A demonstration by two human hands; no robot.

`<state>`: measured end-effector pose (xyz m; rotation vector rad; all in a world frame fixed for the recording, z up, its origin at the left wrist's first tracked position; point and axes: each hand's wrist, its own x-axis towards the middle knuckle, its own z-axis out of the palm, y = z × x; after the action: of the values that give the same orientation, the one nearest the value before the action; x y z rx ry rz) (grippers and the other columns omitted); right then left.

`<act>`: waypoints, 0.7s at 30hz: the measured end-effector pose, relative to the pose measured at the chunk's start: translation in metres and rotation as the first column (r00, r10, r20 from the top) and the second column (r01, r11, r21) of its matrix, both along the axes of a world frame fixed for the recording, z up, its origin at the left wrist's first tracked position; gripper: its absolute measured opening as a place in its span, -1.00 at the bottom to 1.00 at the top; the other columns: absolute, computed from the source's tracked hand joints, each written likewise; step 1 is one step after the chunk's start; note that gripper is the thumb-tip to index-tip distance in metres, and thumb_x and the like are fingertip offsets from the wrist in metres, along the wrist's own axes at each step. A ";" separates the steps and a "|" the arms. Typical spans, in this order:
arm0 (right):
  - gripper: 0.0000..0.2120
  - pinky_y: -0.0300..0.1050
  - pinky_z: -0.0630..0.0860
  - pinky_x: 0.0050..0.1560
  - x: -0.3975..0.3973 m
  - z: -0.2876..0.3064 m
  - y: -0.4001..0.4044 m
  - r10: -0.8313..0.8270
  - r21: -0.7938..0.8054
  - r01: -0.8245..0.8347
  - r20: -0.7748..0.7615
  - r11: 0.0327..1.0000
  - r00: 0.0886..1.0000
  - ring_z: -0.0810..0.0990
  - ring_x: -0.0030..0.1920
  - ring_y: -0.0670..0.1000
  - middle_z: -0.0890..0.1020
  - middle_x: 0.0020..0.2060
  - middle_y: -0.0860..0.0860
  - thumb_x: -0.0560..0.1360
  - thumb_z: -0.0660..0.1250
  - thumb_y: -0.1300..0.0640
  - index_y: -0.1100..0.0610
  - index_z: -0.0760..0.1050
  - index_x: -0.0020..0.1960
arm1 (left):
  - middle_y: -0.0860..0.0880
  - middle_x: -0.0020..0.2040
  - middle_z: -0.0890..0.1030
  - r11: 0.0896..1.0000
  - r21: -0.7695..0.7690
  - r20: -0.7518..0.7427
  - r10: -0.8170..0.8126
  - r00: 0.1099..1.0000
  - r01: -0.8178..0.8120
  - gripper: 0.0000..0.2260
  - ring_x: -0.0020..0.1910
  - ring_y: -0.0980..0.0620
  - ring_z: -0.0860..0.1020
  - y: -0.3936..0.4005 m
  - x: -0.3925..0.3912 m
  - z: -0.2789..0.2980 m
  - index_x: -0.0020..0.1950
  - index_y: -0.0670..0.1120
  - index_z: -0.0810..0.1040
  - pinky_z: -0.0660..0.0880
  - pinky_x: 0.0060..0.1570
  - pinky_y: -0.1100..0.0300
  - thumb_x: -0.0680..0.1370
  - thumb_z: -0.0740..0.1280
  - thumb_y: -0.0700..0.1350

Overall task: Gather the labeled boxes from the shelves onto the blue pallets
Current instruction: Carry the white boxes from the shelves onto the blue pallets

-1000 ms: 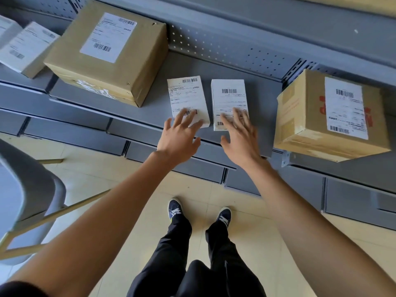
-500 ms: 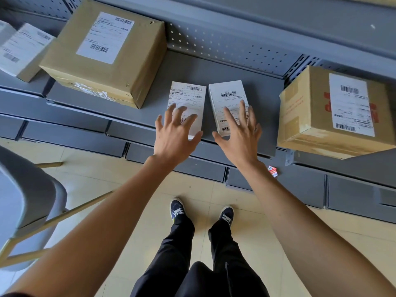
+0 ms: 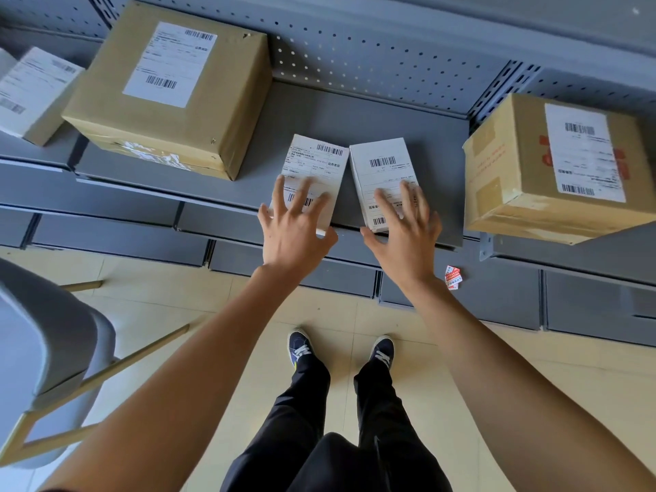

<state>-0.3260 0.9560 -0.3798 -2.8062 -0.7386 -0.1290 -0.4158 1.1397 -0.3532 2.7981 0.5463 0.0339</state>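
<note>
My left hand (image 3: 296, 230) lay with fingers spread and straight across the near end of the left white box (image 3: 312, 172), thumb out past its near right corner; my right hand (image 3: 404, 236) lay spread the same way on the right white box (image 3: 385, 172), thumb at that box's near left corner. Whether either thumb had hooked under an edge, I could not tell. Both small boxes sat labels up, side by side and touching at their far corners, at the front edge of the grey metal shelf (image 3: 355, 111). The biggest thing there was the large brown carton (image 3: 184, 90) to the left, then the brown carton with red print (image 3: 557, 168) to the right on the next shelf section, each labelled. A smaller labelled box (image 3: 33, 94) sat at the far left. Below were the grey chair (image 3: 46, 335) and a red-and-white scrap (image 3: 452, 277) on a lower shelf.
</note>
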 end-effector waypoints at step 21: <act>-0.50 0.18 0.38 0.21 -0.070 0.026 -0.042 -0.037 0.114 0.030 0.062 0.993 0.997 0.34 0.47 0.13 0.46 0.44 0.04 0.43 0.31 -0.13 0.00 0.54 0.33 | 0.11 0.37 0.50 0.981 0.102 0.201 -0.181 0.963 0.163 -0.59 0.45 -0.16 0.32 0.021 -0.046 0.014 0.32 0.06 0.51 0.42 0.13 -0.22 0.46 0.38 0.00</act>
<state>-0.3962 0.9135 -0.3540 -2.7190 -0.6759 -0.2591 -0.4616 1.1609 -0.3388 2.8657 0.2549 0.3184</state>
